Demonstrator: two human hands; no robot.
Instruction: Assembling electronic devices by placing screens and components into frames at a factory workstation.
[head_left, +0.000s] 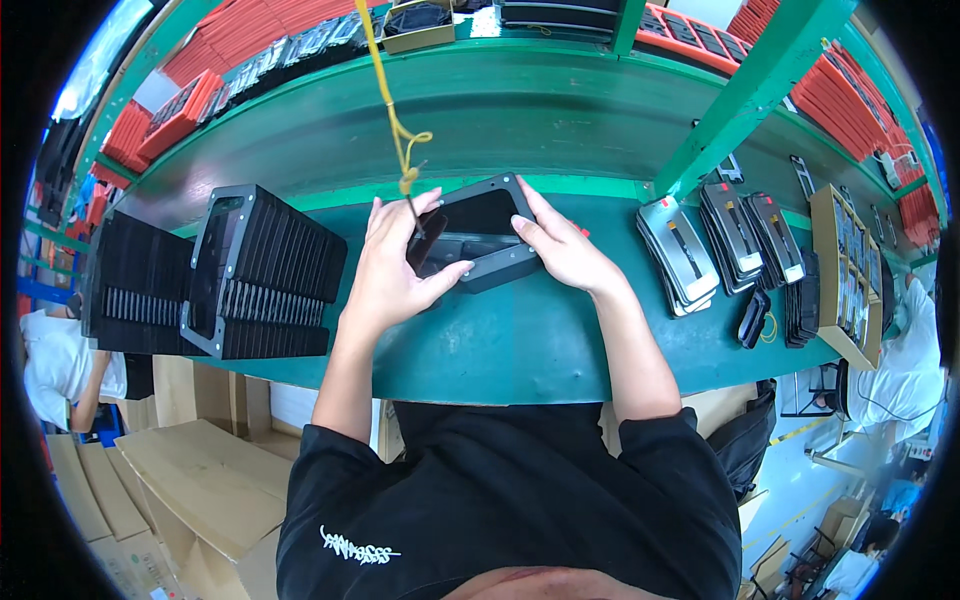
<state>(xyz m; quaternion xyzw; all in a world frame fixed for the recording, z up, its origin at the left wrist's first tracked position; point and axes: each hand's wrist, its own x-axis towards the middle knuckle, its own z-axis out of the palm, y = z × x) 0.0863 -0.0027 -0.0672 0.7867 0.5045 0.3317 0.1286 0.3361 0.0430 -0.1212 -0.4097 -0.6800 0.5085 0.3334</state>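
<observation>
Both my hands grip a thick black rectangular frame (502,264) with rounded corners and small light screw spots, tilted above the green table. My left hand (385,268) is round its left end, thumb on the near rim and fingers at the far corner. A dark glossy piece (428,240) shows by that palm; I cannot tell whether it is separate. My right hand (572,258) wraps the right end, its thumb on the rim; the fingers behind are partly hidden. A yellow cord (378,62) hangs down beside my left hand, with a thin dark hook at its end.
Left stand two stacks of similar black frames (262,215). To the right lie piles of silver-grey panels (682,252), a small black part (752,318) and a divided cardboard box (838,318). A green post (750,100) rises at back right. Co-workers are at both sides.
</observation>
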